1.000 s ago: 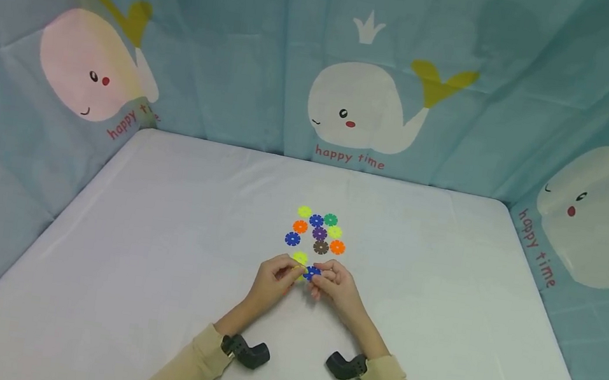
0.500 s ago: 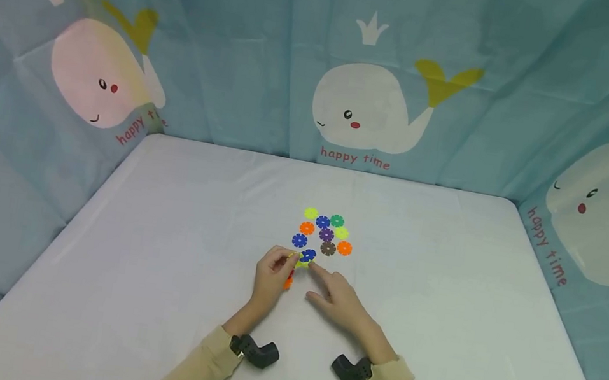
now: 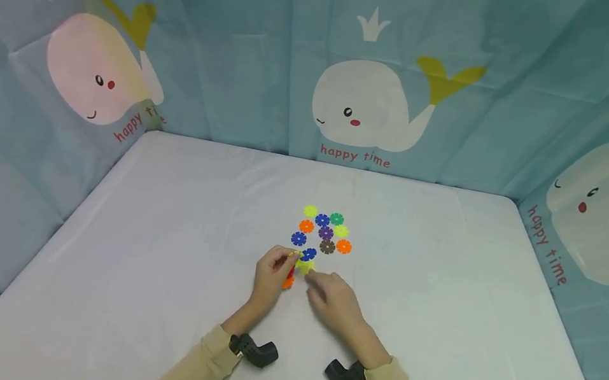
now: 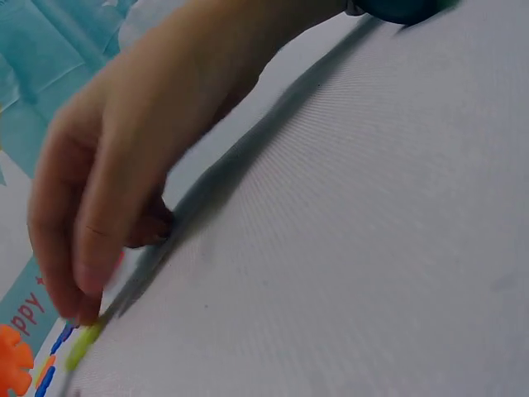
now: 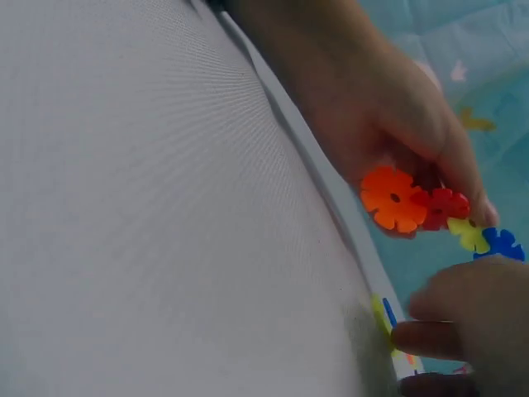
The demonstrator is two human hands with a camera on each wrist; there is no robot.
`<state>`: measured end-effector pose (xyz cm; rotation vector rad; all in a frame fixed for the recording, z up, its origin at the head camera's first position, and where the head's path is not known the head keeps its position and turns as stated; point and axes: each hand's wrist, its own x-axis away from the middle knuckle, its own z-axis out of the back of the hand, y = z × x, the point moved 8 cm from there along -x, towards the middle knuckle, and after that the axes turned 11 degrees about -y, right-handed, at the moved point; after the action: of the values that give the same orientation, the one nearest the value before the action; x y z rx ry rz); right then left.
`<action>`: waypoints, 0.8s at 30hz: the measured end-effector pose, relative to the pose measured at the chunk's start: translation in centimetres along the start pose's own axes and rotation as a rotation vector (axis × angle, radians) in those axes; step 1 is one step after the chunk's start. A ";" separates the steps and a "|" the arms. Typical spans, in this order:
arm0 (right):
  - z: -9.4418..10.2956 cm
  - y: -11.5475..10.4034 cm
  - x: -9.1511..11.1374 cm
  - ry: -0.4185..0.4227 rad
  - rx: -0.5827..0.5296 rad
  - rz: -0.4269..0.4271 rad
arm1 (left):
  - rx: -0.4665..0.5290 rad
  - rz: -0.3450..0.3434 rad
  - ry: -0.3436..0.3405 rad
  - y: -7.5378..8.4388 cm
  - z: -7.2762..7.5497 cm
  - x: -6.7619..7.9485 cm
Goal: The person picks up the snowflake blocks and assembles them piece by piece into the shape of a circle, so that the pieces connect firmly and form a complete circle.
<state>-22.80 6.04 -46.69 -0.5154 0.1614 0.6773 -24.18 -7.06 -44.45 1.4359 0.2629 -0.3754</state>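
My left hand (image 3: 270, 275) pinches a small chain of joined plastic snowflake discs. In the right wrist view the chain runs from an orange disc (image 5: 380, 198) through a red disc (image 5: 440, 208) and a yellow disc (image 5: 467, 236) to a blue disc (image 5: 502, 241) at its far end. My right hand (image 3: 338, 303) is low over the table, thumb and fingers apart, fingertips right at the edge of a loose yellow disc (image 3: 304, 268). That disc lies just below the chain's blue end in the head view. Part of the chain is hidden behind the left fingers.
Beyond the hands, several loose discs lie flat on the white table (image 3: 191, 220), among them a brown disc (image 3: 327, 247), a purple disc (image 3: 326, 233) and a green disc (image 3: 337, 219). A blue curtain (image 3: 240, 66) printed with whales surrounds the table's back and sides.
My right hand let go of the chain's blue disc and reached to the loose yellow disc, which has slid slightly toward me. My left hand keeps its pinch on the chain.
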 end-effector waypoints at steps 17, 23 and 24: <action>-0.2 1.8 -0.1 -0.034 -0.174 -0.174 | -0.081 -0.036 -0.108 0.7 -1.0 -0.2; -0.3 2.9 0.3 -0.166 -0.228 -0.309 | -0.079 -0.070 -0.179 0.7 -1.6 0.0; -0.3 3.0 0.3 -0.190 -0.236 -0.327 | -0.082 -0.077 -0.192 0.8 -1.7 0.1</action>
<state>-24.45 8.07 -48.25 -0.6819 -0.1815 0.4228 -23.72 -5.31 -43.95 1.3020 0.1757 -0.5563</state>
